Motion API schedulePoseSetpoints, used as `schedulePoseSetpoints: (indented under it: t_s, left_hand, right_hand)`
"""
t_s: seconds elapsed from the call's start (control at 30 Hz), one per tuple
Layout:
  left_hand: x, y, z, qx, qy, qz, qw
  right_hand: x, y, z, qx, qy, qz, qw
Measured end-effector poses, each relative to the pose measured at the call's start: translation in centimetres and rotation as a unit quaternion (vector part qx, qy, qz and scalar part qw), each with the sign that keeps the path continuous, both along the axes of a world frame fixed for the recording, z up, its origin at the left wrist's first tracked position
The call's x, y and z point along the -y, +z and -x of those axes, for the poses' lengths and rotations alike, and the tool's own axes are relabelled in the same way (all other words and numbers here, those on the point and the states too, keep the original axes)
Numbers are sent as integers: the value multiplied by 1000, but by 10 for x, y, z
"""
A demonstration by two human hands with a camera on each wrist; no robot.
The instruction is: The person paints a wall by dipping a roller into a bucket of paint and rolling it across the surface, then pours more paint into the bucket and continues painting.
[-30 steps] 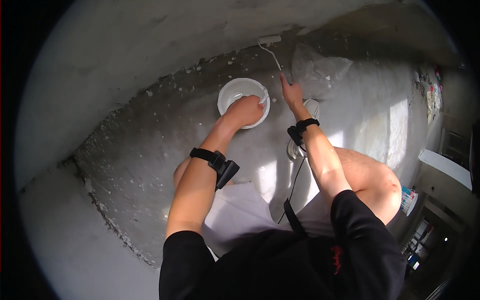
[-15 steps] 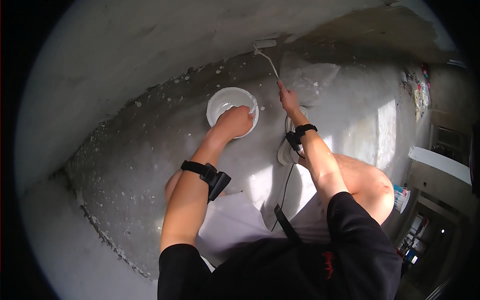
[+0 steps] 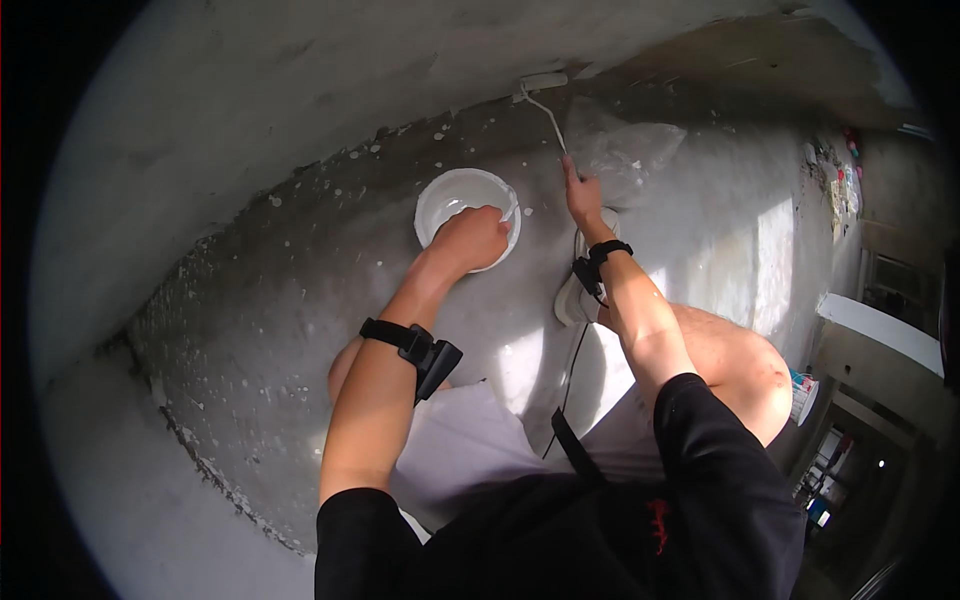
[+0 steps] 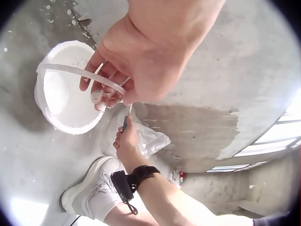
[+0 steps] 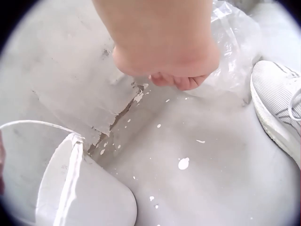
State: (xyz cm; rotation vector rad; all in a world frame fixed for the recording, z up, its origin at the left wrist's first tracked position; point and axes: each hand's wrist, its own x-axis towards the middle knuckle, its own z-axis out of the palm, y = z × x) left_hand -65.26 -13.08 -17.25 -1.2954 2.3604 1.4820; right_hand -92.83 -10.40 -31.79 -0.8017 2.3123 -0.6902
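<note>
My left hand (image 3: pixel 468 240) grips the thin white handle (image 4: pixel 80 71) of a white bucket (image 3: pixel 433 205), its thumb and curled fingers around it. Pale, wet-looking paint (image 4: pixel 61 92) shows inside the bucket, which stands close to the floor. To the right, my right hand (image 3: pixel 583 198) holds a paint roller by its grip (image 4: pixel 124 123). The roller's bent rod (image 3: pixel 545 115) leads up to a white roller sleeve (image 3: pixel 545 80) at the foot of the wall. In the right wrist view, the roller is hidden behind the right hand (image 5: pixel 178 70).
A crumpled clear plastic bag (image 3: pixel 640 150) lies right of the roller. White shoes (image 3: pixel 572 300) stand near the bucket, with a dark cable (image 3: pixel 572 370) between the legs. Paint spots dot the grey floor (image 3: pixel 290 310); another bucket (image 3: pixel 803 397) stands behind the right knee.
The view has shifted slightly. The roller came a little nearer, then moved back toward the wall and slightly right. The left hand keeps hold of the bucket's handle.
</note>
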Motion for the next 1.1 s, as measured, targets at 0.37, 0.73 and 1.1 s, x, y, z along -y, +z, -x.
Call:
schedulePoseSetpoints:
  t_s: [0.37, 0.73, 1.1]
  left_hand:
    - [-1, 4, 4, 4, -3, -8, 1000]
    - [1, 1, 10, 4, -17, 0, 1000]
    - [1, 3, 9, 19, -16, -13, 1000]
  right_hand:
    - [28, 12, 17, -44, 22, -66, 997]
    - [3, 11, 18, -27, -30, 129, 991]
    - [7, 1, 17, 35, -19, 161, 986]
